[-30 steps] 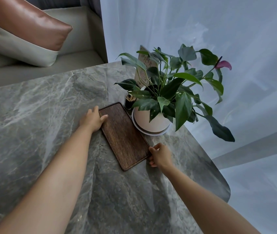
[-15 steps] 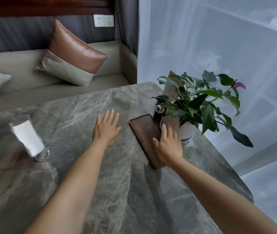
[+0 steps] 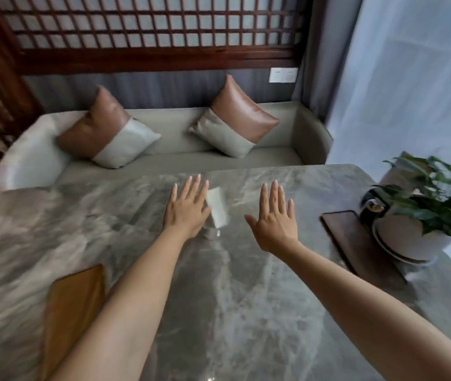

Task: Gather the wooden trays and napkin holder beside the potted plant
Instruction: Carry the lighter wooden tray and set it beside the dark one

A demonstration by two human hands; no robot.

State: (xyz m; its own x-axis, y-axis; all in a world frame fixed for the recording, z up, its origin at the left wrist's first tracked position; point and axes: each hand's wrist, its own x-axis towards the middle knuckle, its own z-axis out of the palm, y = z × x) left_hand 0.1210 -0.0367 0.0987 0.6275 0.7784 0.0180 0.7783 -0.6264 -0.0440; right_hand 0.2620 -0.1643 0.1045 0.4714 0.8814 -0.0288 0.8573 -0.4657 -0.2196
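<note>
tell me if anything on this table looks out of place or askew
Nothing is spilled or damaged. The light wooden tray lies alone at the near left, far from the dark tray beside the potted plant. The napkin holder stands mid-table between the open hands, apparently tilted, though the frame is blurred.

A grey sofa (image 3: 163, 160) with two cushions (image 3: 235, 119) is set at twelve o'clock under a wooden lattice screen (image 3: 147, 23); sheer curtains (image 3: 411, 78) are hung at two o'clock.

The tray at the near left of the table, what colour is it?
Light orange-brown wood, paler than the dark tray beside the plant; head view, somewhat blurred.
</note>
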